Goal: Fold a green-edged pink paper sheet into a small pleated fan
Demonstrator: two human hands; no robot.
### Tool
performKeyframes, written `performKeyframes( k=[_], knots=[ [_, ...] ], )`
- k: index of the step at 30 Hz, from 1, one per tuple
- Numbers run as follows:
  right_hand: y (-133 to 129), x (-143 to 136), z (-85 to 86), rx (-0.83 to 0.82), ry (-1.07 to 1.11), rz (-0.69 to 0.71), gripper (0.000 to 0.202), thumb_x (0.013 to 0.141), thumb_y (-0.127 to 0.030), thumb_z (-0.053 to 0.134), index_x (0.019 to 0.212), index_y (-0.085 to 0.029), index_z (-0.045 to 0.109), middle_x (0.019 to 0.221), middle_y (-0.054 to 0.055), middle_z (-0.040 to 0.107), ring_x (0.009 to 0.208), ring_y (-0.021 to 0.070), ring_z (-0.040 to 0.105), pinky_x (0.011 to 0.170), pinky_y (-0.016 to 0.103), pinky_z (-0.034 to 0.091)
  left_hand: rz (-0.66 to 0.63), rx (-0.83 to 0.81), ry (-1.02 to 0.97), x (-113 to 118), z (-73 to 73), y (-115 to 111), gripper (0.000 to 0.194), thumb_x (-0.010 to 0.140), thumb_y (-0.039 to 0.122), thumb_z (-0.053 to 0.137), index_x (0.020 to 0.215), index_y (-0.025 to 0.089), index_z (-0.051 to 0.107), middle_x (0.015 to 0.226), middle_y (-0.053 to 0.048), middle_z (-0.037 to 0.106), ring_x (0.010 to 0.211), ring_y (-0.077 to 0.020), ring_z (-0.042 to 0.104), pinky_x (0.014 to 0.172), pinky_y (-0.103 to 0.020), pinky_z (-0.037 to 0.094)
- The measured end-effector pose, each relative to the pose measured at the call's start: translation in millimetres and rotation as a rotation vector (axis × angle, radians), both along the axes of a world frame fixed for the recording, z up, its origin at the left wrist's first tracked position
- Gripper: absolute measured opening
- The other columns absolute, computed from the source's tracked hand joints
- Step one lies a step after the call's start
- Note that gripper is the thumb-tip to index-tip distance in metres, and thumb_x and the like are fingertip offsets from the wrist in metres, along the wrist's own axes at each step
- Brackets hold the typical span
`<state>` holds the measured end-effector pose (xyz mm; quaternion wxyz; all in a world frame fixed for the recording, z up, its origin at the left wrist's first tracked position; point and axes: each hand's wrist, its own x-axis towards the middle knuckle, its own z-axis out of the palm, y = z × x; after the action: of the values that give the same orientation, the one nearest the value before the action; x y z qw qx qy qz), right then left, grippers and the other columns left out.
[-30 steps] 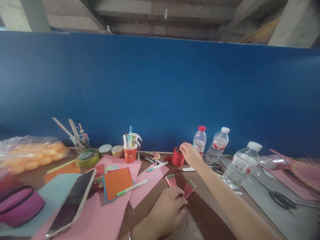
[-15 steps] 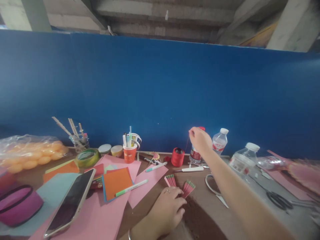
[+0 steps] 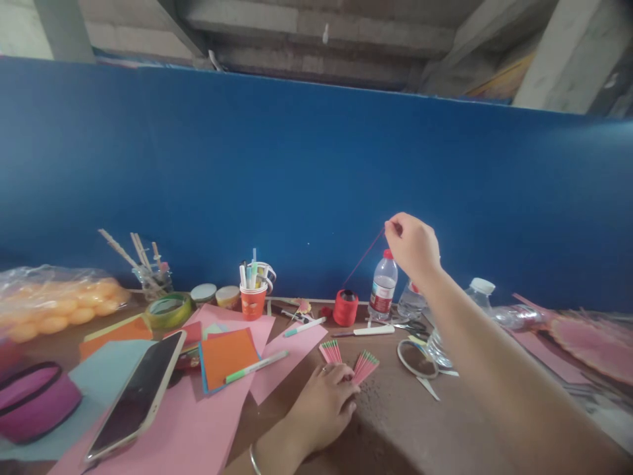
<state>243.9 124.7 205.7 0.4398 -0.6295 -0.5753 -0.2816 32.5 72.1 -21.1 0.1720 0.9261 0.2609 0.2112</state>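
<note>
Raised above the bottles, my right hand (image 3: pixel 413 245) is closed in a pinch on a thin red thread (image 3: pixel 364 262). The thread runs taut and slanting down to a red spool (image 3: pixel 345 308) standing at the back of the table. My left hand (image 3: pixel 324 404) rests low on the table, its fingers curled over the lower part of a folded pink paper piece with green-tipped pleats (image 3: pixel 366 367). The pleats spread in two fans beyond the fingers. How the fingers grip the paper underneath is hidden.
A red-capped bottle (image 3: pixel 383 287) stands right of the spool, beside a white-handled knife (image 3: pixel 373 330) and a tape ring (image 3: pixel 418 358). Left are a marker cup (image 3: pixel 252 300), orange paper (image 3: pixel 230 358), a phone (image 3: pixel 138 396) and pink sheets (image 3: pixel 182 432). A blue wall rises behind.
My right hand has risen and moved slightly right, drawing the red thread into a longer slanting line from the spool. My left hand stays at the pleated paper. The view has shifted a little.
</note>
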Motion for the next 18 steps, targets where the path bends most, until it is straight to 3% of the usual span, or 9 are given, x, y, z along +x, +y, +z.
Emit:
performKeyframes(
  k=[9, 18],
  knots=[
    [-21.4, 11.0, 25.3, 0.175, -0.03, -0.044, 0.014, 0.08, -0.023, 0.049, 0.069, -0.019, 0.057, 0.064, 0.001, 0.057, 0.057, 0.0151, 0.048, 0.057, 0.027, 0.033, -0.009, -0.033, -0.029, 0.4, 1.3, 0.8, 0.022, 0.079, 0.017, 0.053, 0.098, 0.024, 0.062, 0.111, -0.002, 0.057, 0.107, -0.0206, 0.05, 0.098, -0.039, 0.035],
    [-70.6, 13.8, 36.4, 0.327, -0.096, -0.014, 0.014, 0.082, -0.021, 0.048, 0.07, -0.02, 0.053, 0.064, 0.0, 0.057, 0.059, 0.0151, 0.053, 0.061, 0.029, 0.041, -0.024, -0.133, -0.113, 0.1, 8.9, -0.9, 0.023, 0.079, 0.016, 0.051, 0.095, 0.024, 0.065, 0.11, -0.004, 0.059, 0.103, -0.0216, 0.051, 0.094, -0.038, 0.035]
  ],
)
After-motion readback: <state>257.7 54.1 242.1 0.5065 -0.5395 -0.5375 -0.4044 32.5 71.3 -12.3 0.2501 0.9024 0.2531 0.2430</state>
